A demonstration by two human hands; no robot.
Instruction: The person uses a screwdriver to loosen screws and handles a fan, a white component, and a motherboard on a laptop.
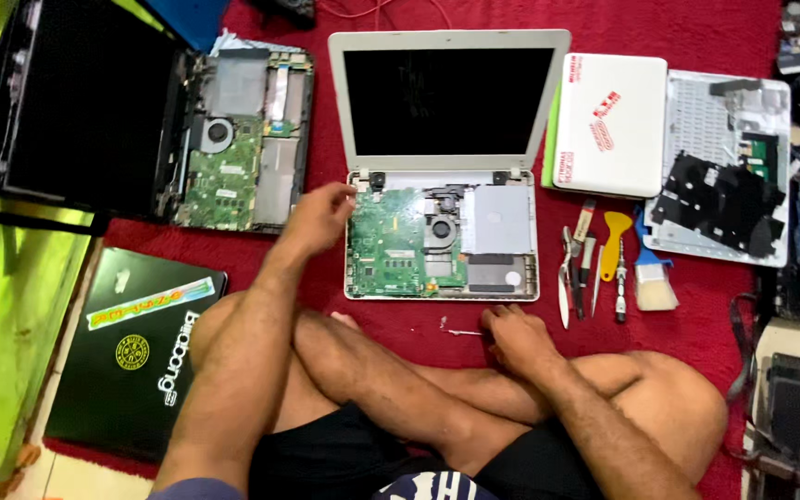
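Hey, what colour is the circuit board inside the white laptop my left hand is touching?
Green circuit board, clearest in the head view.

opened laptop [442, 243], left hand [321, 215] touching

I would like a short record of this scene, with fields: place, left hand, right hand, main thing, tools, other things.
place: red cloth on the floor, person sitting cross-legged
left hand: rests on the left edge of the white laptop, holds nothing that shows
right hand: on the cloth in front of the laptop, by a small thin metal part
main thing: white laptop, open, board bare
tools: brush, yellow pry tool, screwdriver
other things: black laptop, also opened; white box
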